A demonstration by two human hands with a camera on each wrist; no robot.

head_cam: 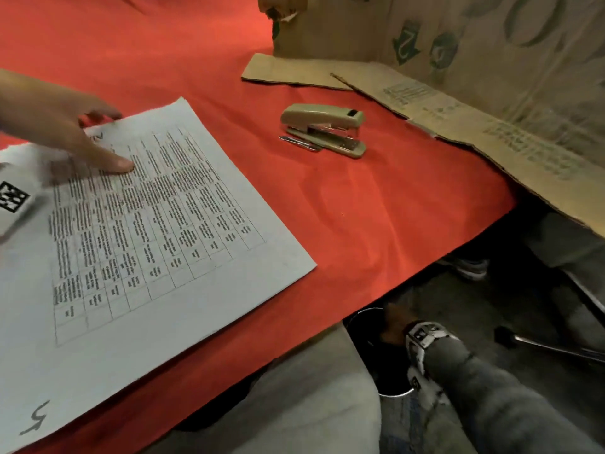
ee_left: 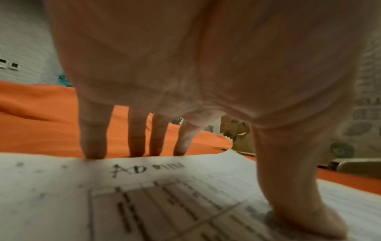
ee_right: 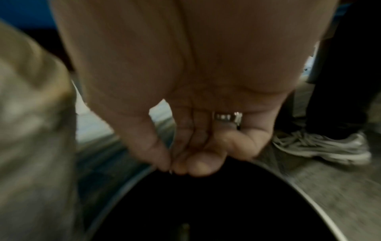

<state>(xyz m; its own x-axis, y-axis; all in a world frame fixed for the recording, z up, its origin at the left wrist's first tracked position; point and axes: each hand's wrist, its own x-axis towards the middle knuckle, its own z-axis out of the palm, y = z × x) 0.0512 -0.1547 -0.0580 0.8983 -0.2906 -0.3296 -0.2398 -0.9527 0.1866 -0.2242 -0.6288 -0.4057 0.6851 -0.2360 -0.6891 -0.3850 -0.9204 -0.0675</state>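
A printed sheet (head_cam: 163, 240) with a table of text lies on the red cloth (head_cam: 360, 208). My left hand (head_cam: 114, 140) presses it down: the thumb (ee_left: 327, 223) bears on the print and the straight fingers (ee_left: 92, 146) stand at the sheet's far edge (ee_left: 144, 203). My right hand (head_cam: 393, 326) hangs below the table edge over a black bin (head_cam: 363, 314). In the right wrist view its thumb and fingertips (ee_right: 175, 166) are bunched together above the bin's metal rim (ee_right: 309, 195). Blur hides whether anything tiny sits between them.
A beige stapler (head_cam: 324, 129) lies on the cloth right of the sheet, with a thin metal piece (head_cam: 299, 142) beside it. Flattened cardboard (head_cam: 491, 132) and a cardboard box (head_cam: 425, 27) fill the far right. Another person's shoe (ee_right: 321, 146) stands on the floor by the bin.
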